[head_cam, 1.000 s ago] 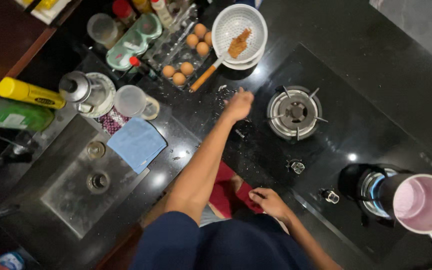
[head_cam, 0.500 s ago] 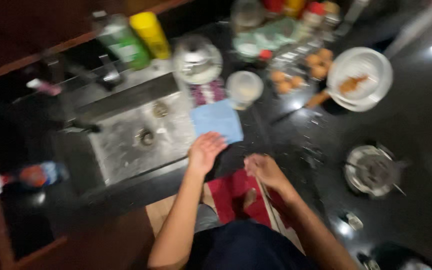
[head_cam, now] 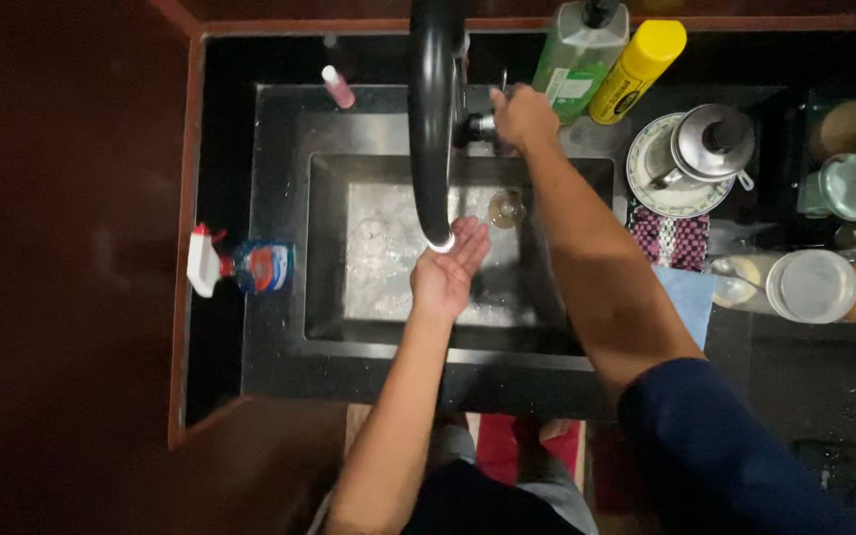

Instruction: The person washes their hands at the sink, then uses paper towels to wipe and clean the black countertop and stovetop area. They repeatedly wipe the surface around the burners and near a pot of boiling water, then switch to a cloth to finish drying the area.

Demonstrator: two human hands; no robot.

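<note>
Faucet (head_cam: 436, 119) spout over cupped left hand (head_cam: 451, 267); right hand (head_cam: 519, 117) seemingly grips handle.

A dim kitchen seen from above: a black counter (head_cam: 795, 386) edged in reddish wood (head_cam: 185, 297) surrounds a steel sink (head_cam: 279, 297). Dark brown cabinetry fills the left side; a red mat (head_cam: 497, 446) lies on the floor below.

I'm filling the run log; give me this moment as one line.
left hand: cupped under faucet spout | right hand: on tap handle | sink: drain visible
</note>
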